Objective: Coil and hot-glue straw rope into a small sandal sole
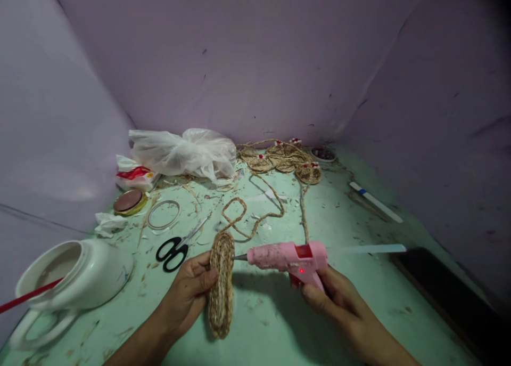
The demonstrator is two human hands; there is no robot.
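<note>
My left hand [187,294] grips a flat oval coil of braided jute rope [221,286], held on edge above the green table [359,302]. A loose tail of the same rope [255,217] runs away from it across the table. My right hand [335,297] is closed round the handle of a pink glue gun [289,258], whose red light is lit. The gun's nozzle points left and touches the upper right rim of the coil. A clear glue stick [367,249] sticks out of the gun's back.
Black-handled scissors [175,249] lie left of the coil. A white plastic jar [75,273] lies on its side at the left, with a red stick in it. Further back are a crumpled plastic bag [187,154], a metal lid [128,201], a wire ring [163,215] and finished jute pieces [285,161].
</note>
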